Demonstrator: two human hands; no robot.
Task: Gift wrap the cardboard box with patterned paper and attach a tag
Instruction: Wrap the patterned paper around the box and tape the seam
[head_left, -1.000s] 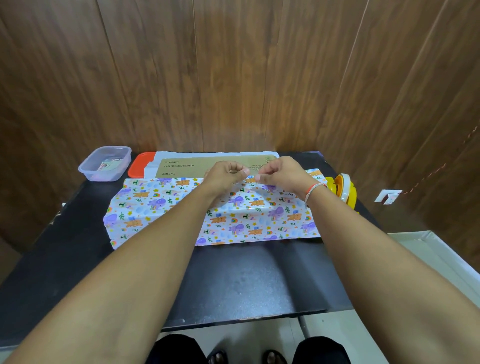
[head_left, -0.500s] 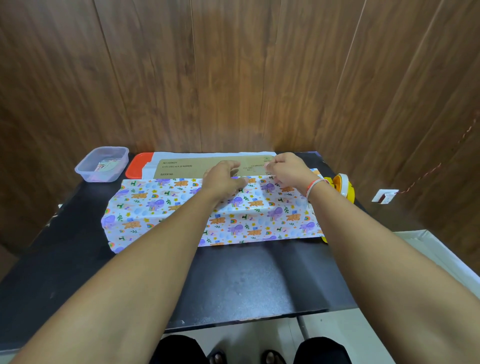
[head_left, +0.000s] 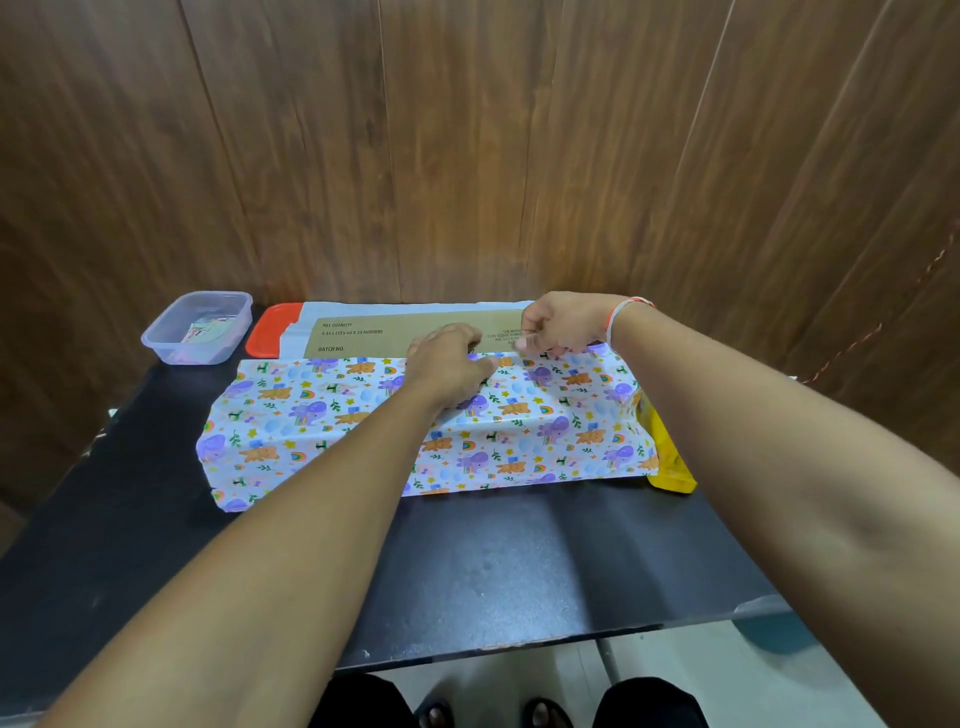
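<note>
A black table (head_left: 519, 561) carries the box (head_left: 415, 332), its near part draped in patterned paper (head_left: 322, 415). The left hand (head_left: 447, 364) presses flat, fingers relaxed, on the paper's far edge; the right hand (head_left: 561, 322) pinches that edge just beside it. A clear tub (head_left: 200, 327) sits far left

I am wearing a thin red-and-white thread band (head_left: 621, 312) around my right wrist, going bare-armed, with dark trousers (head_left: 644, 701) and sandals (head_left: 545, 714).
</note>
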